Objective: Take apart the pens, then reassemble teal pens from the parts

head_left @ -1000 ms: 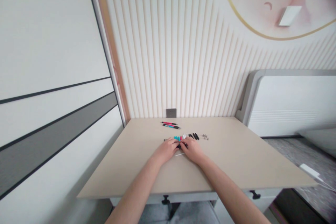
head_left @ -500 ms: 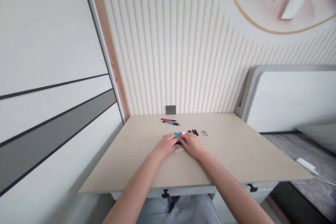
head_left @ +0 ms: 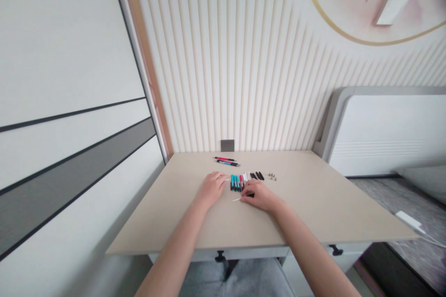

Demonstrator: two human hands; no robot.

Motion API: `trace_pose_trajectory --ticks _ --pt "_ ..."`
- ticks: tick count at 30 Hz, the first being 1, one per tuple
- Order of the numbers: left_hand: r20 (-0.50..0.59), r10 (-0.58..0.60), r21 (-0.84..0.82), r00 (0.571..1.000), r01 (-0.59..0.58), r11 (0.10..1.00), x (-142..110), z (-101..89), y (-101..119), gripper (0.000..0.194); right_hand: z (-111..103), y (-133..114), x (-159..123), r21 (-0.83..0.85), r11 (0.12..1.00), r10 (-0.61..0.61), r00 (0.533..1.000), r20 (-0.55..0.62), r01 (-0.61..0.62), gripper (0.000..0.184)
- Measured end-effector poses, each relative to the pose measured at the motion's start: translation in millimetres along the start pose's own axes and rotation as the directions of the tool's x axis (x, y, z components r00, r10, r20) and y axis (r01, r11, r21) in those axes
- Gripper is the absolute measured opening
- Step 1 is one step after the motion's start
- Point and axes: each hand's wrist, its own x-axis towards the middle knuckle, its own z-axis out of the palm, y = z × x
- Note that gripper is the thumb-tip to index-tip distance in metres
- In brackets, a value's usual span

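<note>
Markers (head_left: 239, 182) lie in a tight row on the beige desk (head_left: 167, 213), just beside the loosely spread left hand (head_left: 211, 190) and the curled right hand (head_left: 260, 196), its hold on a thin white stick (head_left: 236, 199) impossible to tell.

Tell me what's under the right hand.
A thin white stick pokes from beneath the right hand, and a black pen end shows by its fingers; anything further under the palm is hidden.
</note>
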Motion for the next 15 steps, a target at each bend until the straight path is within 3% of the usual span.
trace_pose_trajectory --ticks 3,5,7,9,12,15 --pt "-0.091 -0.150 -0.034 0.984 0.148 0.988 -5 -5.5 -20 0.021 2 -1 2 0.014 1.000 0.019 0.999 0.035 -0.020 0.017" --pt "-0.134 -0.183 -0.063 0.974 0.176 0.982 -6 -8.1 -25 0.021 4 0 3 0.014 1.000 0.012 0.999 0.046 -0.013 0.017" --pt "-0.105 -0.119 -0.114 0.987 0.107 0.988 -6 -9.3 -19 0.024 7 2 5 0.005 1.000 0.012 0.999 0.039 -0.012 0.017" --pt "-0.007 0.037 -0.158 0.999 -0.037 0.987 -4 -8.2 -6 0.024 10 4 6 -0.013 1.000 0.023 1.000 0.015 -0.023 0.017" --pt "0.130 0.211 -0.159 0.969 -0.189 0.969 -1 -2.4 12 0.021 14 6 7 -0.032 0.999 0.033 0.999 -0.038 -0.034 0.018" --pt "0.198 0.265 -0.148 0.944 -0.239 0.960 1 4.6 19 0.019 16 6 8 -0.025 0.999 0.029 0.997 -0.073 -0.031 0.018"
